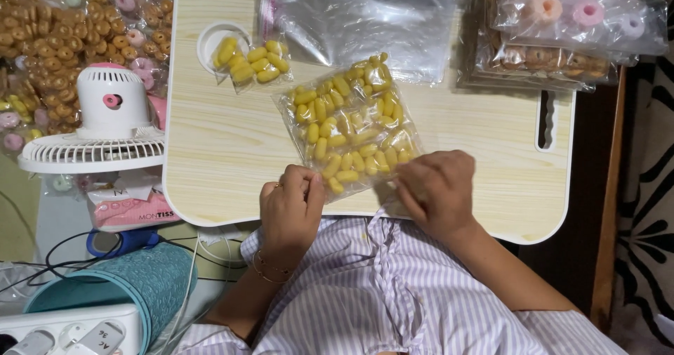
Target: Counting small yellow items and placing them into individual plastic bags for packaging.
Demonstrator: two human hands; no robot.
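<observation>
1. A small white fan [105, 120] stands at the left, off the table [217, 151], and empty clear bags [365, 18] lie at the table's far edge.
2. A smaller bag of yellow pieces [253, 63] rests far left by a round recess (partly over it).
3. The clear bag of yellow pieces [351, 127] lies mid-table.
4. The left hand [289, 211] and right hand [437, 190] pinch its near edge, fingers closed on the plastic at either corner.

Glossy clear plastic bag [349, 127], matt wood-grain tabletop [225, 151]
</observation>
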